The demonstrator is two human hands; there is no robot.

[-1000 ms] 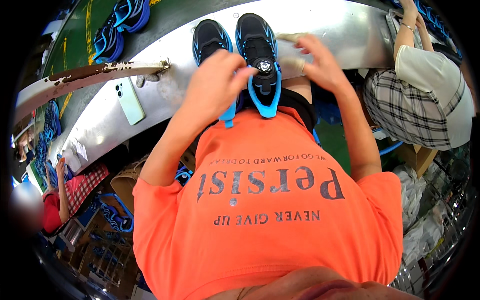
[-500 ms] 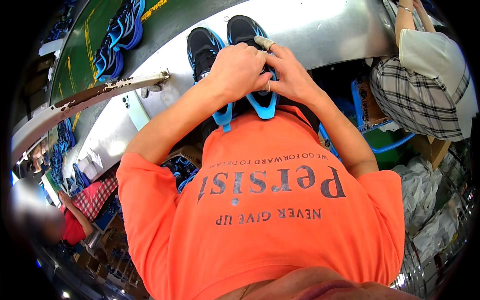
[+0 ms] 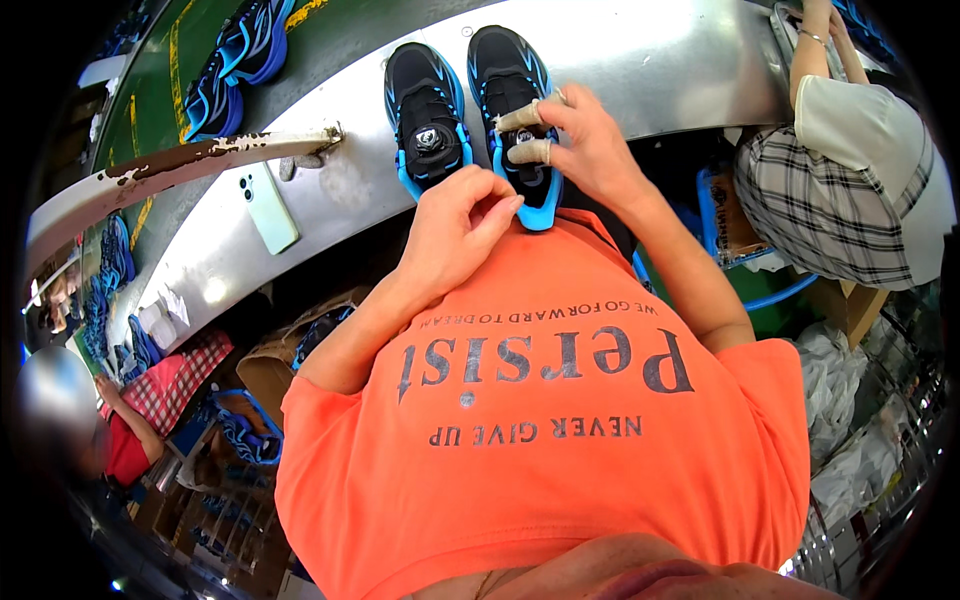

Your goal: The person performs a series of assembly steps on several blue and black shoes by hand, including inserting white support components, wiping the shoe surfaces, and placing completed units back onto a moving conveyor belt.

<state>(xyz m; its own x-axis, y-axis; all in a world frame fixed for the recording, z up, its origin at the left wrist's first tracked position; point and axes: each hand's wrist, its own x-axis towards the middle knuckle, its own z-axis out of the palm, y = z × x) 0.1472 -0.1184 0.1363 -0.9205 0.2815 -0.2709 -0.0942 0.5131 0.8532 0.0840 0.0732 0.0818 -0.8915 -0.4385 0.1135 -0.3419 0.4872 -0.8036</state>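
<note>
Two black-and-blue sports shoes stand side by side on the metal bench, toes pointing away from me. The left shoe (image 3: 415,85) shows a round silver-and-black dial (image 3: 430,141) on its tongue. On the right shoe (image 3: 500,65), the covered forefinger and thumb of my right hand (image 3: 590,145) sit either side of the dial area, which they partly hide. Pale covers wrap those two fingertips. My left hand (image 3: 455,225) is closed in a pinch by the right shoe's blue heel; anything between its fingertips is too small to make out.
A curved, chipped metal bar (image 3: 190,160) crosses the left of the metal bench (image 3: 640,70). Beside it lies a pale green phone (image 3: 267,208). More blue shoes (image 3: 250,45) stand on the green surface beyond. Co-workers sit at far left and right (image 3: 830,190). Boxes and plastic bags (image 3: 835,380) lie lower down.
My left hand has drawn back toward me, from over the shoes to the right shoe's heel, uncovering the left shoe's dial. My right hand's fingers now reach onto the right shoe's tongue.
</note>
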